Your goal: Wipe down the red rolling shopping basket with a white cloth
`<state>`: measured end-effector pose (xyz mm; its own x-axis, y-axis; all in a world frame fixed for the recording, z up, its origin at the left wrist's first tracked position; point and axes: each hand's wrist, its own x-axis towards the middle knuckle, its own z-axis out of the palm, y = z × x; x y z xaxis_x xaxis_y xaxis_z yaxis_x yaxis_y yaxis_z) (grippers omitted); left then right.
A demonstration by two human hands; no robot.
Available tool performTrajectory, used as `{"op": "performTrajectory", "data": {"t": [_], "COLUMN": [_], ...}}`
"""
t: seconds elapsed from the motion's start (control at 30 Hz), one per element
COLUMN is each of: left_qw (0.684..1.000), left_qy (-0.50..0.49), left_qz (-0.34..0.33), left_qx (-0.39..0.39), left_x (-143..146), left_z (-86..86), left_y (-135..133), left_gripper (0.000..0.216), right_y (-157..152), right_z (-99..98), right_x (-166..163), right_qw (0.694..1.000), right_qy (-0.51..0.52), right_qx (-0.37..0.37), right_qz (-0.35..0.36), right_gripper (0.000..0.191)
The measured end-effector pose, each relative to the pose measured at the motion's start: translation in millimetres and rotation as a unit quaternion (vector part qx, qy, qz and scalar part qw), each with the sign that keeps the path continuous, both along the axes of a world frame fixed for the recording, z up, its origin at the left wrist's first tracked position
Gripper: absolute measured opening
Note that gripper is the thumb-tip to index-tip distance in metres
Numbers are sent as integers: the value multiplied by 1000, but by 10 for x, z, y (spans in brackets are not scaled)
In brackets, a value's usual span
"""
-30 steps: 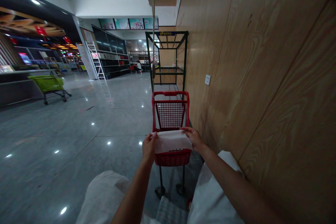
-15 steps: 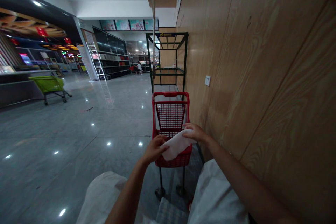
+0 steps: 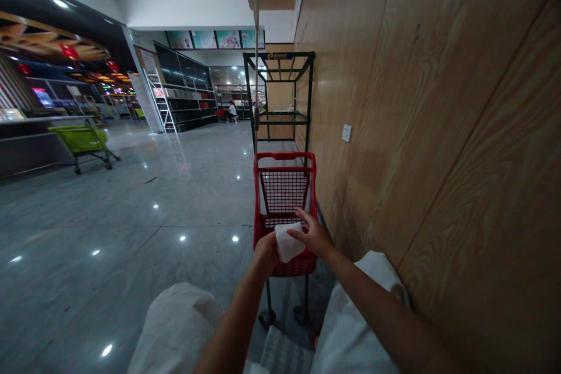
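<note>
A white piece of tissue or thin cloth, bunched into a small folded pad, is between my hands above the red shopping cart. My left hand grips its left edge, most of the fingers hidden behind the pad. At the right edge, my right hand has its thumb on the pad's face, with its upper fingers reaching past the top. Just beyond and below is the cart's basket, its red grid back facing me.
A wooden wall with a white socket runs close on my right. Behind the cart stands a dark metal rack. Further left are a green cart, a ladder, shelving and a crouching person.
The white piece was stretched wide between both hands and is now folded into a compact pad. My right hand has come left and inward, closer to my left hand.
</note>
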<state>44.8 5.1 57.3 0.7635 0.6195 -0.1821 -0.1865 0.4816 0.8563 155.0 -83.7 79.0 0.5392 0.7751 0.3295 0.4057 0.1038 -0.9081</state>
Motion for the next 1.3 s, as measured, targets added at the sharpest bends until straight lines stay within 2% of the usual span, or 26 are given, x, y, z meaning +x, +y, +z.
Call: {"op": "performTrajectory", "data": {"t": [0.07,0.1,0.13,0.2,0.23,0.27,0.33,0.4,0.47,0.53,0.6,0.67,0.77,0.87,0.97,1.03,1.17,1.3], "left_qw": [999,997,992,960,926,881,777,695,654,644,651,660,673,668,660,665,678,674], "left_qy": [0,11,28,77,111,154,255,327,341,320,293,274,258,249,248,247,252,251], "left_qz": [-14,-10,4,49,71,83,69,19,-23,-32,-30,-32,-32,-24,-22,-22,-27,-46], "left_qx": [41,74,120,265,353,439,571,640,675,694,700,698,693,701,709,704,690,693], "left_x": [-10,-17,-27,-63,-90,-123,-192,-251,-283,-288,-276,-260,-241,-242,-270,-304,-362,-359], "left_z": [37,41,34,-15,-59,-116,-262,-426,-569,-665,-712,-727,-723,-706,-689,-685,-684,-670], "left_y": [20,50,95,220,291,360,468,525,543,547,552,559,563,559,565,583,637,666], "left_gripper": [41,42,44,43,41,40,35,29,31,36,40,40,37,37,40,40,40,41], "right_y": [81,108,120,92,55,7,-101,-199,-260,-269,-224,-136,38,198,286,288,166,-50], "right_z": [-136,-192,-239,-315,-353,-397,-509,-641,-761,-844,-893,-932,-997,-1059,-1098,-1107,-1087,-1028], "right_x": [54,80,105,139,144,139,96,27,-36,-79,-107,-137,-190,-237,-260,-245,-98,155], "right_qw": [990,984,984,994,996,994,966,915,879,872,871,858,821,799,795,795,791,786], "right_qy": [131,164,166,80,4,-83,-254,-378,-438,-452,-454,-469,-510,-549,-567,-570,-576,-585], "right_qx": [-49,-62,-62,-29,-14,-8,-39,-102,-150,-165,-178,-209,-248,-239,-214,-204,-204,-199], "right_qz": [32,32,8,-72,-87,-69,27,102,113,95,56,-2,-60,-53,-32,-22,6,10], "right_gripper": [62,57,51,38,32,29,31,39,53,61,59,51,28,21,21,22,22,19]}}
